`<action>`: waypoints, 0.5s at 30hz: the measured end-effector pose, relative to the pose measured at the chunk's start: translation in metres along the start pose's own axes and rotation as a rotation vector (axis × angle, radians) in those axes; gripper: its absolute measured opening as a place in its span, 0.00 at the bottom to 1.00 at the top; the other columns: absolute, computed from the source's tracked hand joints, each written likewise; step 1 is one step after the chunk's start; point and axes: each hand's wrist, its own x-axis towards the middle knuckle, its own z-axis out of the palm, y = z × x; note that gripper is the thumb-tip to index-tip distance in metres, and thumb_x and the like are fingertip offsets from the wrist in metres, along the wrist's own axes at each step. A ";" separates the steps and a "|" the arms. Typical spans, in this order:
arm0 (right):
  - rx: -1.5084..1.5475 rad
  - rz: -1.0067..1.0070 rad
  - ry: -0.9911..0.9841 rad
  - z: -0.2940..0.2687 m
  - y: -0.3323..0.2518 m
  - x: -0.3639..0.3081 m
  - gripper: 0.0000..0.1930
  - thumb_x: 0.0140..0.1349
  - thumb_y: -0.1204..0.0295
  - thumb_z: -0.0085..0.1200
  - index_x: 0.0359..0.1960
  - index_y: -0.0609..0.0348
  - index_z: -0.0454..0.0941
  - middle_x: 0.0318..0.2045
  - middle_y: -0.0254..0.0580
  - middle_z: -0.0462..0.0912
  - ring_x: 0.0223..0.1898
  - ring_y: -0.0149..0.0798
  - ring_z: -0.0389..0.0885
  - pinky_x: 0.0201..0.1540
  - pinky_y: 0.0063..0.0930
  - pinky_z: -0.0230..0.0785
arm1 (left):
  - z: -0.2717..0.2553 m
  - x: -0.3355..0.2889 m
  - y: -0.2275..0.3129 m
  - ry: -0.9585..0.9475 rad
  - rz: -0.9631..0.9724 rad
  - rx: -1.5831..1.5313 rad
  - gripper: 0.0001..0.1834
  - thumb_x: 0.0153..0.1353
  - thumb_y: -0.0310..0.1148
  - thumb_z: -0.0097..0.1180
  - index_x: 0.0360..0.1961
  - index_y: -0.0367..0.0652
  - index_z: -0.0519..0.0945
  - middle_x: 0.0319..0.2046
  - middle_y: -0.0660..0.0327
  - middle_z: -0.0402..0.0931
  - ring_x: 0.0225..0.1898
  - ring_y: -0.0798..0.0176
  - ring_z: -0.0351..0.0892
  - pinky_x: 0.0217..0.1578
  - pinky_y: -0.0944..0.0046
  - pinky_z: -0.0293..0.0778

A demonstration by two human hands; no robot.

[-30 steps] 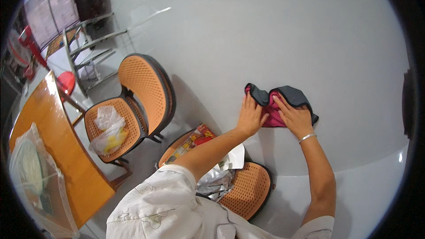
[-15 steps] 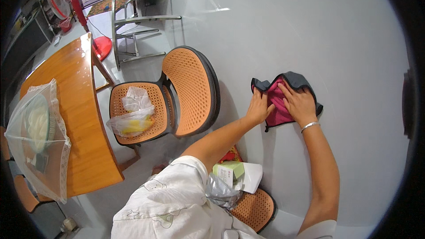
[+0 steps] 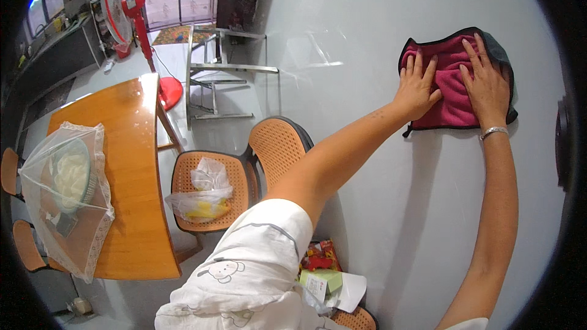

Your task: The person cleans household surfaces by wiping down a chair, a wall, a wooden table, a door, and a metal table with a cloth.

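A pink cloth (image 3: 449,85) with dark edging lies spread against a glossy pale grey surface (image 3: 367,36); its grey underside shows along the right and upper edge. My left hand (image 3: 419,88) rests on the cloth's left part, fingers stretched out and apart. On the right part lies my right hand (image 3: 486,88), also flat with fingers spread, a silver bangle (image 3: 494,132) at its wrist. Both palms press the cloth from the front. A small dark tab sticks out at the lower left corner.
To the left stands a wooden table (image 3: 137,171) with a mesh food cover (image 3: 67,232). An orange-and-black chair (image 3: 275,146) carries plastic bags (image 3: 208,189). Below my left arm are a green box (image 3: 324,281) and red packages (image 3: 321,253). Further off are metal frames (image 3: 232,68) and a red fan (image 3: 137,18).
Both hands have moved up and right with the cloth. Crumpled before, it now lies flatter and wider, and the fingers are more spread. The whole view has shifted.
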 end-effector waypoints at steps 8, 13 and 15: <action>0.176 -0.125 -0.044 0.037 -0.061 -0.025 0.31 0.63 0.57 0.54 0.68 0.43 0.64 0.71 0.28 0.60 0.53 0.38 0.76 0.59 0.38 0.66 | 0.018 -0.048 -0.075 -0.029 -0.210 -0.027 0.46 0.65 0.50 0.51 0.74 0.41 0.42 0.71 0.30 0.34 0.72 0.28 0.35 0.70 0.41 0.41; 0.474 -0.206 -0.287 0.052 -0.111 -0.098 0.31 0.59 0.61 0.57 0.66 0.46 0.66 0.69 0.29 0.65 0.49 0.39 0.79 0.56 0.36 0.68 | 0.073 -0.159 -0.091 -0.109 -0.493 -0.157 0.46 0.67 0.48 0.49 0.74 0.41 0.38 0.71 0.29 0.33 0.73 0.29 0.33 0.71 0.43 0.38; 0.585 -0.251 -0.256 0.065 -0.127 -0.140 0.32 0.58 0.63 0.58 0.66 0.49 0.67 0.66 0.33 0.69 0.46 0.40 0.80 0.54 0.36 0.69 | 0.098 -0.206 -0.089 -0.130 -0.606 -0.215 0.46 0.67 0.48 0.50 0.74 0.41 0.38 0.71 0.29 0.33 0.73 0.29 0.32 0.71 0.43 0.38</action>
